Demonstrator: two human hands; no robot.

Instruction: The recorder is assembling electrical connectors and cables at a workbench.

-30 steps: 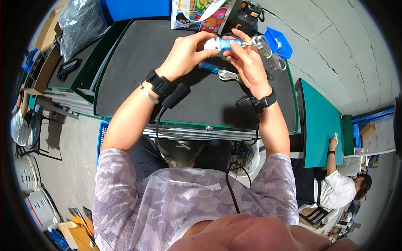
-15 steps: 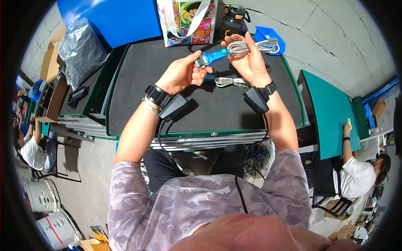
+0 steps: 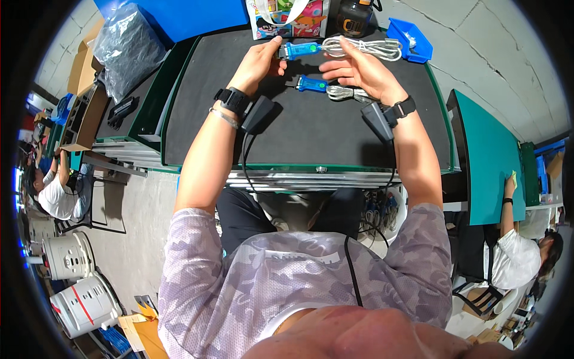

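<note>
A blue adapter (image 3: pixel 302 50) with a coiled, clear-sheathed cable (image 3: pixel 382 49) lies across the far part of the black mat. My left hand (image 3: pixel 258 64) has its thumb and curled fingers around the adapter's connector end. Beside the coil, my right hand (image 3: pixel 368 73) has its fingers stretched out and its thumb over the cable, not closed on it. A second blue adapter (image 3: pixel 311 84), with its own bundled cable (image 3: pixel 347 93), rests on the mat nearer to me, partly under my right hand.
A cartoon-print bag (image 3: pixel 293 24), a dark bottle (image 3: pixel 354 18) and a blue bin (image 3: pixel 411 40) stand along the far edge. A grey plastic bag (image 3: pixel 128 54) is at the left, beside a cardboard box (image 3: pixel 84 119). Other people sit at benches on both sides.
The adapter and coil have moved away from me to the mat's far part. My right hand's fingers have come off the coil and spread. The second adapter is now uncovered.
</note>
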